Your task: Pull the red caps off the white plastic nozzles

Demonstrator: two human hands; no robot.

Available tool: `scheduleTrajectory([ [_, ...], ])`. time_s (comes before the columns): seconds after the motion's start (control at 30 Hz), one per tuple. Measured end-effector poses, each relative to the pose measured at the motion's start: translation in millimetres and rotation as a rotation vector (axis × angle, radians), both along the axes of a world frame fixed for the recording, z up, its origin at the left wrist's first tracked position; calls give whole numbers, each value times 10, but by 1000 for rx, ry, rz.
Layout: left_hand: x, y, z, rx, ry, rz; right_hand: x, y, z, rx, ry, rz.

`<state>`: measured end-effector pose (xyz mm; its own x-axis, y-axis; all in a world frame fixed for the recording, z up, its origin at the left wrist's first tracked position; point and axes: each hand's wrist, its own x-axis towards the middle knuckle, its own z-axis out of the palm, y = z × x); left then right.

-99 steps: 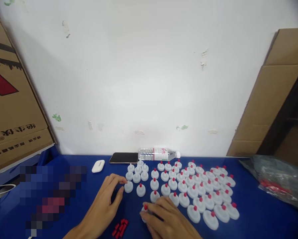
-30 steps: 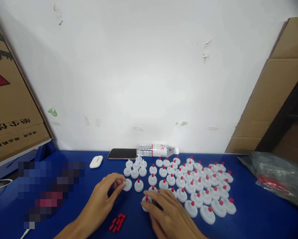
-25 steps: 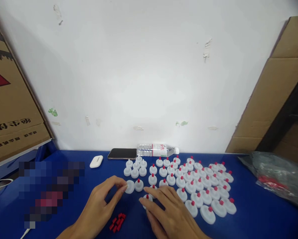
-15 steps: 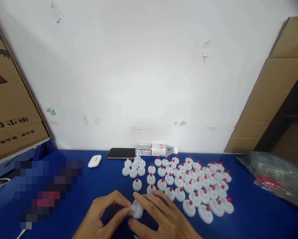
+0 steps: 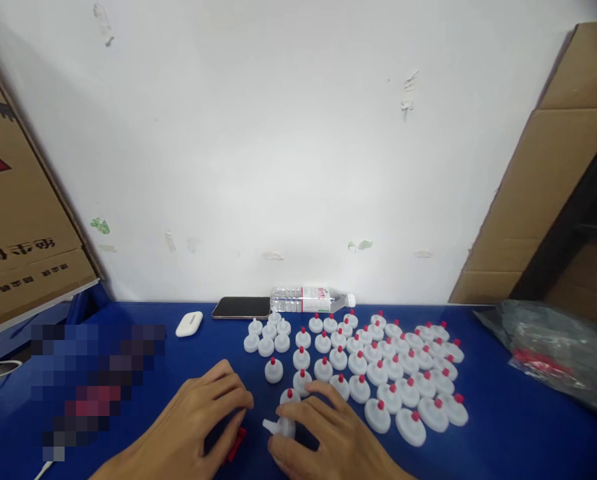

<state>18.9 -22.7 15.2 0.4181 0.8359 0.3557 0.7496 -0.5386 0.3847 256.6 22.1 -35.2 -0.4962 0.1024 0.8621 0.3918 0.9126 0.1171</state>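
Note:
My right hand [image 5: 331, 437] grips a white nozzle cap [image 5: 280, 427] lying on its side, its bare tip pointing left. My left hand [image 5: 193, 427] is curled down just left of it, fingertips over a small pile of red tip caps [image 5: 237, 441] that is mostly hidden. Whether it pinches one I cannot see. Just beyond my hands stand rows of white nozzle caps with red tips [image 5: 378, 367]. A small cluster of bare white nozzle caps [image 5: 267, 337] sits at the rows' far left.
On the blue table [image 5: 483, 433], a phone [image 5: 241, 307], a lying water bottle [image 5: 311, 300] and a white earbud case [image 5: 188, 324] sit by the wall. A crumpled plastic bag [image 5: 553, 353] lies right. Cardboard boxes [image 5: 18, 253] stand left, and more cardboard [image 5: 543, 193] leans right.
My left hand let go of the bare white cap it brought from the rows and dropped onto the red pile. My right hand took that cap and now holds it alone.

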Motion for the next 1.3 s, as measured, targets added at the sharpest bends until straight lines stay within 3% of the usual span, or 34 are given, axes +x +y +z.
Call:
scheduleTrajectory([
  [0.17, -63, -20, -12, -112, 179, -22, 0, 3, -27, 0, 1, 30],
  [0.33, -38, -29, -49, -178, 228, -17, -23, -7, -2, 19, 26, 49],
  [0.57, -47, 21, 46, -258, 260, -75, -20, 5, -19, 1, 10, 65],
  [0.7, -65, 36, 5, -210, 179, -74, -20, -5, -22, 6, -7, 66],
  [0.97, -85, 49, -44, 106, -29, -223, -3, 1, -1, 10, -69, 33],
  [1.3, 17, 28, -124, 173, 25, -224, 3, 10, -66, -5, -119, 43],
])
